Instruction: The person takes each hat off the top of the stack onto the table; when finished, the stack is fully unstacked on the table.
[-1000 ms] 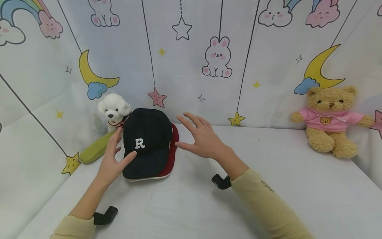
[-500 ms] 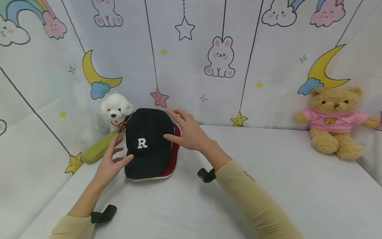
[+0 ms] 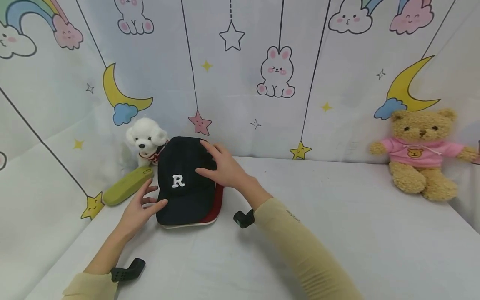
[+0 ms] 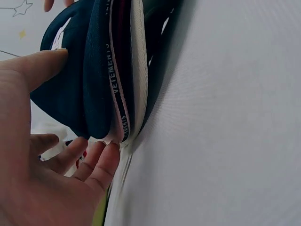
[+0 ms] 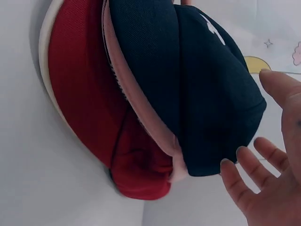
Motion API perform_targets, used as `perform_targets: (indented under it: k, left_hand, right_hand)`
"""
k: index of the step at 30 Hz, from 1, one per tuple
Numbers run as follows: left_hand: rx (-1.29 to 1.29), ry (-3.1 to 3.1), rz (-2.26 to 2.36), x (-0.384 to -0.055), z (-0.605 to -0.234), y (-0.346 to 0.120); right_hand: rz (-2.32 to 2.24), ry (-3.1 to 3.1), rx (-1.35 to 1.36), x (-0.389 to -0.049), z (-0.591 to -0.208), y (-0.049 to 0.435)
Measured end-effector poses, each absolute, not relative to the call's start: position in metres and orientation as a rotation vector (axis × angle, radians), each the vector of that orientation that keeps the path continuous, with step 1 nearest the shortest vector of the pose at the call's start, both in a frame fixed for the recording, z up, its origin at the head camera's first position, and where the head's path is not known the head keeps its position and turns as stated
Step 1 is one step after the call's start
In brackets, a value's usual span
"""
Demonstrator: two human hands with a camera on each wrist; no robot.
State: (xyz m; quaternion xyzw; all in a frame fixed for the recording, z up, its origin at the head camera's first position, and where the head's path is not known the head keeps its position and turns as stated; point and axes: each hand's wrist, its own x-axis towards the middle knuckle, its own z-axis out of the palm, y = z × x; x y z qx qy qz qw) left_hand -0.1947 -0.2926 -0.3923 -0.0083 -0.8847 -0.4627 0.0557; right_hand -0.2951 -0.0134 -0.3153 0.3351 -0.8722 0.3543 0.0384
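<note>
A dark cap (image 3: 187,179) with a white letter R lies on top of a stack of caps. Beneath it shows a red cap (image 5: 84,70), and a cream brim edge (image 4: 140,70) comes lower still. At the stack's left side is my left hand (image 3: 136,212), its thumb in front of the dark cap and its fingertips close to the brim edges. My right hand (image 3: 225,168) spreads beside the crown on the other side, thumb and fingers apart. In the right wrist view its fingertips come right up to the crown; whether they touch is hard to tell.
A white plush dog (image 3: 146,137) sits behind the caps on the left, with a green elongated case (image 3: 127,185) before it. A teddy bear (image 3: 416,154) in a pink hoodie sits at the right. A printed curtain (image 3: 240,83) backs the white table (image 3: 337,225).
My right hand has moved left, from beside the stack to the dark cap's crown. My left hand has shifted slightly down along the stack's left side. The caps stay in place.
</note>
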Motion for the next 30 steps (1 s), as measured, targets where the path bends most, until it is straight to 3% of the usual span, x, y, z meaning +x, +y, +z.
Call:
perform_targets:
  k: [30]
  left_hand:
    - [0.122, -2.838, -1.475, -0.19, -0.386, -0.292]
  right_hand:
    - [1.18, -2.667, 0.947, -0.294, -0.331, -0.038]
